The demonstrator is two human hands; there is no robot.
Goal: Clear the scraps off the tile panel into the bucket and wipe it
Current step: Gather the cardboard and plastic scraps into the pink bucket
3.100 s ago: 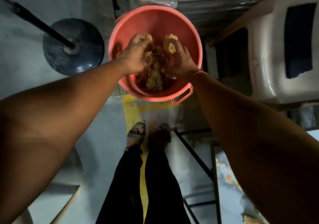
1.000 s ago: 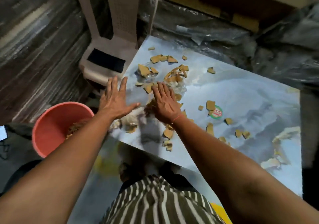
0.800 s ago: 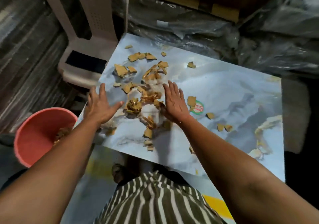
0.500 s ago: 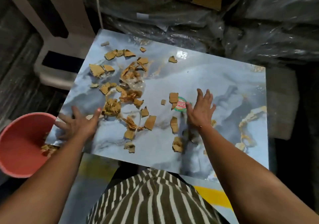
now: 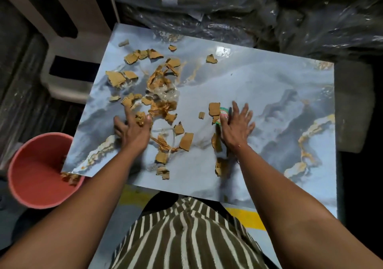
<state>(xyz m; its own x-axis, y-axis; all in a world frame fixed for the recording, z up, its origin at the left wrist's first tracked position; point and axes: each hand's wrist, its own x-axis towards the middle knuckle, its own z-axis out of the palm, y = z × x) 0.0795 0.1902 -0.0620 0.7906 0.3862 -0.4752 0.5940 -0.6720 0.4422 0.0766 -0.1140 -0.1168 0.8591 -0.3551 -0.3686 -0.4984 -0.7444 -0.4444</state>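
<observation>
**Hands spread over the scrap field on the tile panel**

Scraps of torn brown cardboard and tape (image 5: 159, 86) lie scattered over the left and middle of the glossy blue-grey marbled tile panel (image 5: 269, 86). We have our left hand (image 5: 132, 130) flat on the panel, fingers splayed and straight, touching the near edge of the main heap; half a second ago it sat at the panel's left border, so it has come inward. Our right hand (image 5: 236, 126) lies open too, fingers straight, beside a round green-and-red sticker (image 5: 224, 113) and a square cardboard piece (image 5: 214, 109), much where it was a moment before. Compared with three seconds ago, when both hands were emptying a load over the round salmon-pink plastic bucket (image 5: 35, 177), we judge that a fresh gathering pass is starting, with most scraps yet to go and wiping not begun.

The bucket stands on the floor below the panel's near-left corner, some scraps (image 5: 70, 177) visible inside at its rim. That corner is the natural exit: the left and near edges are free. Along the left side a pale plastic chair (image 5: 68, 78) stands close, and crinkled dark plastic sheeting (image 5: 248, 16) crowds the far edge. The panel's right half is mostly bare, giving room to sweep leftward.
</observation>
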